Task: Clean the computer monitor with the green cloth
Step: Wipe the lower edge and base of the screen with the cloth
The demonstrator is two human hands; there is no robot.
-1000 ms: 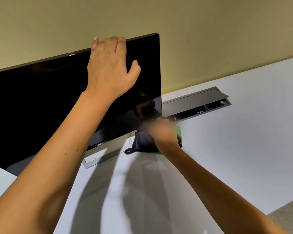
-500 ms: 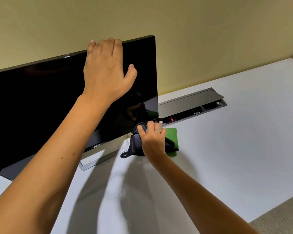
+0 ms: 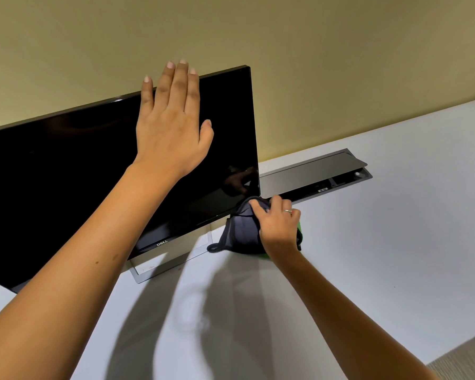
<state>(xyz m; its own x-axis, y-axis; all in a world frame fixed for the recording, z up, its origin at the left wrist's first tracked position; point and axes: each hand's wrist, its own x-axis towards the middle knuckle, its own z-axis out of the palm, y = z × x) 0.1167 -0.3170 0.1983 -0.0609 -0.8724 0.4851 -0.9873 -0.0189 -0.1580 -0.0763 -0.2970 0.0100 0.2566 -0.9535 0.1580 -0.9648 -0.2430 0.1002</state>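
The black computer monitor [image 3: 66,174] stands on the white desk [image 3: 395,242], switched off and tilted. My left hand [image 3: 173,124] lies flat against the upper right of the screen, fingers straight and reaching past the top edge, holding nothing. My right hand [image 3: 279,227] is closed on a dark grey cloth [image 3: 240,231] at the monitor's lower right corner. The cloth's top touches that corner and its tail rests on the desk. A sliver of green cloth [image 3: 300,226] shows under my right hand. I cannot tell whether green and grey are one piece.
The monitor's silver stand base [image 3: 159,266] sits on the desk left of the cloth. A grey cable tray with its lid raised [image 3: 313,174] lies behind my right hand. A yellow wall backs the desk. Carpet [image 3: 464,360] shows past the desk's lower right edge.
My left hand's fingers have straightened from curling over the top edge to lying flat. My right hand with the dark cloth has risen from the desk to the monitor's lower right corner.
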